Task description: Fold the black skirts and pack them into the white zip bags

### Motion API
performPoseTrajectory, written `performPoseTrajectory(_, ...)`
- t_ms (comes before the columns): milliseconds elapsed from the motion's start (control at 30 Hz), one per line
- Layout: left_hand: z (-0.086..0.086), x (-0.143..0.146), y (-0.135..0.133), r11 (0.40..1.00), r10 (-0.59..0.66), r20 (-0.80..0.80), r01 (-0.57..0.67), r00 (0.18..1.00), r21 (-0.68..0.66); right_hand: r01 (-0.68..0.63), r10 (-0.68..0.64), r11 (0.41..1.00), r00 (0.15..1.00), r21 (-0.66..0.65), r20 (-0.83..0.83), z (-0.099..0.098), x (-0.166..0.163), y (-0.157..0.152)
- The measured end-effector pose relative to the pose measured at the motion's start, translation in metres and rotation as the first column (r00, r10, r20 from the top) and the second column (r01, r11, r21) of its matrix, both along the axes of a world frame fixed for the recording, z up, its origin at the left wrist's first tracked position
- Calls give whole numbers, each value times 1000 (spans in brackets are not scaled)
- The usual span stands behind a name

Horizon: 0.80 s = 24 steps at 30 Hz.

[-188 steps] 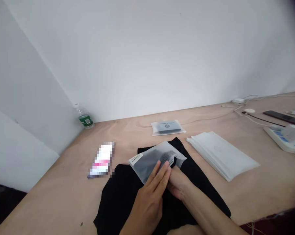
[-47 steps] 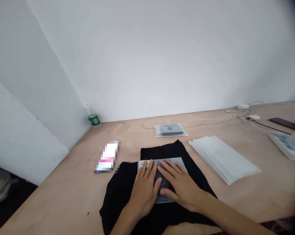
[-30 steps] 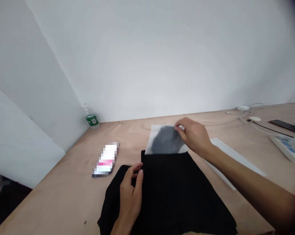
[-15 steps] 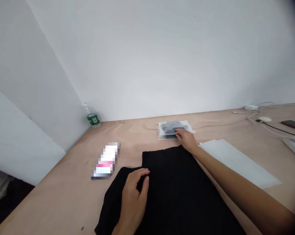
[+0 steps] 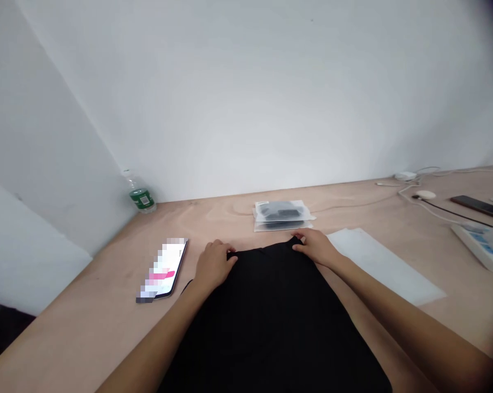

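A black garment [image 5: 271,322] lies spread on the wooden table, its far edge running between my two hands. My left hand [image 5: 214,264] pinches the garment's far left corner, thumb on top of the cloth. At the far right corner, my right hand [image 5: 314,247] is closed on the fabric, which bunches up a little between thumb and fingers. Just beyond that edge lie stacked translucent packets [image 5: 282,214] with dark contents. The garment's near end runs out of view at the bottom.
A lit phone [image 5: 164,273] lies left of the garment. A water bottle [image 5: 141,195] stands in the back corner by the wall. Flat white plastic bags [image 5: 383,265] are under and beside my right forearm. Cables, a dark phone [image 5: 477,206] and a white box [image 5: 481,248] sit at right.
My left hand has moved forward from the middle of the garment to its far left corner. My right hand has drawn back from the packets and taken the far right corner.
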<state>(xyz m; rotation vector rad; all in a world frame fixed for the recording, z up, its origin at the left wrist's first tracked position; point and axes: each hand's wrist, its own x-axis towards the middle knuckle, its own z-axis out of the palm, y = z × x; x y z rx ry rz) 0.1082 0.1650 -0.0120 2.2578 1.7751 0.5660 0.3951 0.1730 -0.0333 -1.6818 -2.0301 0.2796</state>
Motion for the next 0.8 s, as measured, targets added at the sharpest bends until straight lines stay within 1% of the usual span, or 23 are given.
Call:
performPoseTrajectory(133,-4,-5,2,999,33,8,-32,999,-41,28,-27,1000,993,3,-116,1,2,1)
performPoseTrajectory(267,1,-7,-3,997,54,116,-47,992,-66,63,-59,998,966,6,-253,9,1,-7)
performPoseTrajectory(333,7,-8,-13,996,23,197,-6,980,-86,40,-45,999,945,-22,-324,14,4,-18)
performPoseTrajectory(400,12,-10,-27,994,-34,276,62,961,-94,-10,-8,999,923,-44,-385,16,8,-35)
performPoseTrajectory(467,13,-14,-45,989,-83,325,118,942,-91,-57,28,997,903,-55,-428,15,13,-57)
performPoseTrajectory(500,11,-16,-53,987,-111,324,142,939,-74,-74,45,996,902,-52,-429,14,14,-68)
performPoseTrajectory(567,5,-21,-68,982,-181,270,190,946,-7,-113,94,993,923,-29,-372,8,17,-87)
performPoseTrajectory(633,-4,-24,-79,966,-255,171,244,952,83,-151,148,989,956,8,-254,2,19,-101)
performPoseTrajectory(700,-11,-25,-85,943,-309,72,296,948,150,-184,188,982,974,46,-129,-5,19,-108)
performPoseTrajectory(800,-15,-24,-90,919,-352,-53,356,934,169,-208,207,973,978,97,23,-13,19,-110)
